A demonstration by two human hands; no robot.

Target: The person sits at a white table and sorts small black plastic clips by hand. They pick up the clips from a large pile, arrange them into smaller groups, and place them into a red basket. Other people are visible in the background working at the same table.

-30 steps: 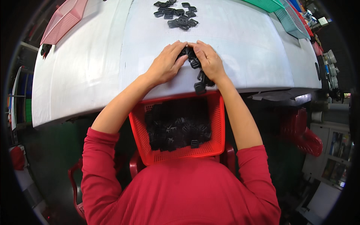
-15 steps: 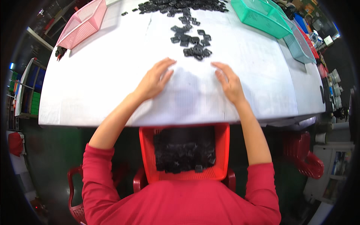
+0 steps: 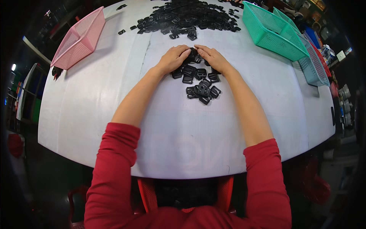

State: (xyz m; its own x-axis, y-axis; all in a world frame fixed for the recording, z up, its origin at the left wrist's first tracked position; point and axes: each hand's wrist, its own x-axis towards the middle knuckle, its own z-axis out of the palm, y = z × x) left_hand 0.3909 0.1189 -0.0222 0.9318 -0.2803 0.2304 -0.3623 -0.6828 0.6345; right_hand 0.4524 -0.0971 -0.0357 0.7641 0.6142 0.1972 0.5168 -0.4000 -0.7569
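Note:
Both arms in red sleeves reach forward across a white table [image 3: 95, 114]. My left hand [image 3: 174, 58] and my right hand [image 3: 212, 58] lie side by side, palms down and fingers curved, over the far edge of a small cluster of black plastic buckles [image 3: 198, 78]. The fingertips nearly meet above the pieces. More of these buckles trail toward me [image 3: 203, 91] between my forearms. A much larger heap of the same black buckles [image 3: 187, 17] is spread over the far middle of the table.
A pink mesh basket [image 3: 78, 40] stands at the far left. A green mesh basket [image 3: 270, 30] and a light blue one [image 3: 314, 65] stand at the far right. A red basket [image 3: 146, 194] holding black pieces sits under the table's near edge at my lap.
My hands have moved from the table's near edge, above the red basket, out to the middle and now cup a cluster of buckles. The view has tilted forward, showing the far heap.

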